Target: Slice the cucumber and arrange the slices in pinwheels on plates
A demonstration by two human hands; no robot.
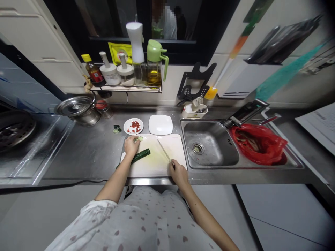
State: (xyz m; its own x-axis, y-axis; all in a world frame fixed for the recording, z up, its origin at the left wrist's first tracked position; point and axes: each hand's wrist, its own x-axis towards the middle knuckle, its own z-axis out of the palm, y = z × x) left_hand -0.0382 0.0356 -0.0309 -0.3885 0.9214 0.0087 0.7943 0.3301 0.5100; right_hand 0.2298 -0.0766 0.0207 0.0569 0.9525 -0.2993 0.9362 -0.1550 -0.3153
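Observation:
A white cutting board [157,167] lies on the steel counter. My right hand [179,173] is closed around the handle of a knife [164,150], whose blade points up and left over the board. At the board's upper left, my left hand [131,145] has its fingertips together at some pale green cucumber slices [140,138]; whether it grips one is too small to tell. A dark green cucumber piece [142,154] lies beside my left wrist, partly hidden by it. Behind the board are a white plate with chopped red pieces [127,129] and a bare white plate [160,124].
Right of the board is a sink [211,143], with a red plastic bag [258,146] beside it. Cucumber scraps [117,129] and a lidded steel pot [83,109] stand left. Above the counter hangs a rack [131,88] of bottles and jars.

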